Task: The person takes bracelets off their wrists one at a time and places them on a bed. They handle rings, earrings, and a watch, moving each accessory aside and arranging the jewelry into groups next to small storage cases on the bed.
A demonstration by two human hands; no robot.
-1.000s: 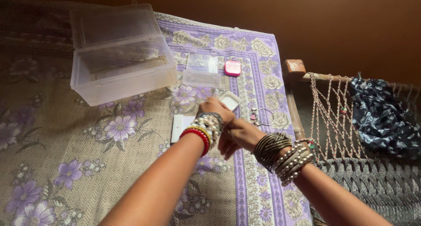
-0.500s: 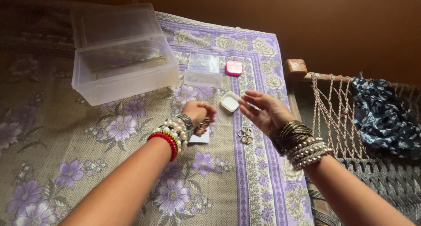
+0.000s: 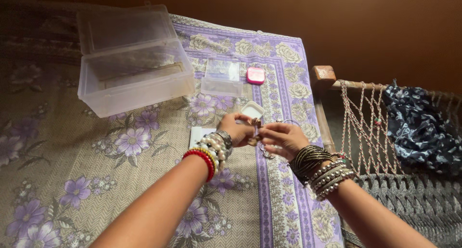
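Here the left hand [image 3: 239, 128] and right hand [image 3: 283, 138] meet, fingers pinched narrow on a small brownish beaded trinket [image 3: 255, 131]; beside them a white square dish [image 3: 251, 109] sits near the floral purple bedsheet's [image 3: 144, 190] right edge.

Over a floral bedsheet [image 3: 96, 180], the left hand [image 3: 238, 128] and right hand [image 3: 284, 138] meet, pinching a small brownish bead piece [image 3: 255, 132] between fingertips, near a small white tray [image 3: 252, 110] and a clear open plastic box [image 3: 132, 70]
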